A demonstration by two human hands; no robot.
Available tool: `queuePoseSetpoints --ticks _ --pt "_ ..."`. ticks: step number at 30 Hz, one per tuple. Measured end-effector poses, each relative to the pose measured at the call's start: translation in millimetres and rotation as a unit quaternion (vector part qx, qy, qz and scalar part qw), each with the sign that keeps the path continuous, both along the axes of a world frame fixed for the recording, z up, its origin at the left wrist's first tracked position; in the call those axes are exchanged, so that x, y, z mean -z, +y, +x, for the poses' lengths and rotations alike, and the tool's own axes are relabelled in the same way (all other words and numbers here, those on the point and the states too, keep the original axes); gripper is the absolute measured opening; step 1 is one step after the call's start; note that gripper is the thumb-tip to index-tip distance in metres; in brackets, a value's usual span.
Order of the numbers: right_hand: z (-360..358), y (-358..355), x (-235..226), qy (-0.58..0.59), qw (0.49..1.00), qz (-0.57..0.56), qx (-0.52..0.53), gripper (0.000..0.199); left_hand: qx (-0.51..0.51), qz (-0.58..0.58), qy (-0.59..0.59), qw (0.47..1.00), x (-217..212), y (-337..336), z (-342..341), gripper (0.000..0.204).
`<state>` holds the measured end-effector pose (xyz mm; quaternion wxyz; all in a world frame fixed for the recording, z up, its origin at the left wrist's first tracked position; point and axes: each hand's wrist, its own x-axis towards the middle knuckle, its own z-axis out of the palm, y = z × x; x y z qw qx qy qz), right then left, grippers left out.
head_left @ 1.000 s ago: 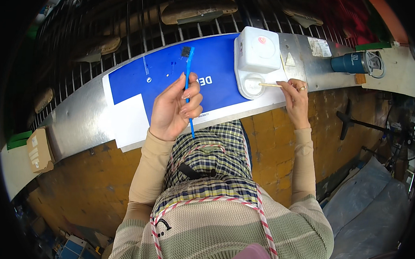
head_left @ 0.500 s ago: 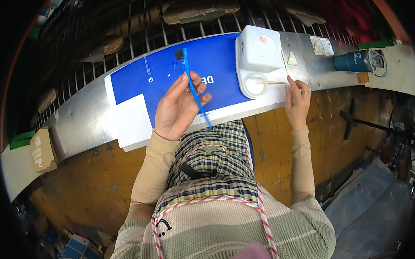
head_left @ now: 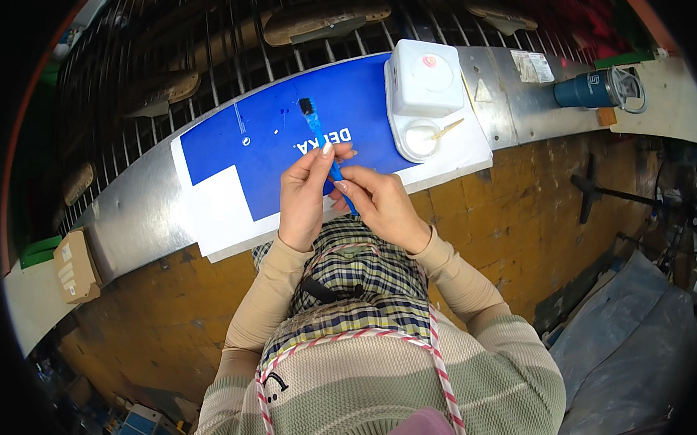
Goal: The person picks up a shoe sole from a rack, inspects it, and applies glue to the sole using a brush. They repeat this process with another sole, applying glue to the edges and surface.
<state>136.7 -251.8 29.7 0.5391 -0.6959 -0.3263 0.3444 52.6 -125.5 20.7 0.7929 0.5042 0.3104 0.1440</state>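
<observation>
My left hand (head_left: 306,192) pinches the blue handle of a small brush (head_left: 311,119) that has short black bristles. Those bristles point away from me, above a blue printed sheet (head_left: 276,175). Lower on the same handle, the fingers of my right hand (head_left: 384,203) are closed round it, close beside the left. To the right stands a white plastic container (head_left: 426,73) on a white base. Beside it a round white dish (head_left: 420,147) holds white stuff, and a thin wooden stick (head_left: 449,128) leans out of it.
The sheets lie on a metal work surface (head_left: 135,216). At its right lies a dark teal tumbler (head_left: 583,92); a cardboard box (head_left: 74,266) is at the left end. Beyond are metal bars with several sole-shaped pieces (head_left: 326,20).
My right hand has let go of the wooden stick, which now rests in the dish. It has come left to grip the brush handle. My left hand has moved slightly right.
</observation>
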Motion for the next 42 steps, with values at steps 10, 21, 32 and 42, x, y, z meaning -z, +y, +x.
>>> queuePoseSetpoints --ticks 10,21,32,42 --pt "123 -77 25 -0.406 0.879 -0.168 0.186 0.015 -0.038 -0.153 -0.033 0.987 4 18 1 0.025" --pt "106 -101 23 -0.448 0.869 -0.163 0.134 0.016 -0.009 0.314 -0.010 0.949 9 23 98 0.044" --pt "108 -50 -14 -0.613 0.768 -0.177 0.059 0.010 0.111 0.372 0.054 0.920 28 23 165 0.073" --pt "108 -38 -33 -0.520 0.839 -0.161 0.003 0.006 0.114 0.323 0.082 0.936 36 24 166 0.080"
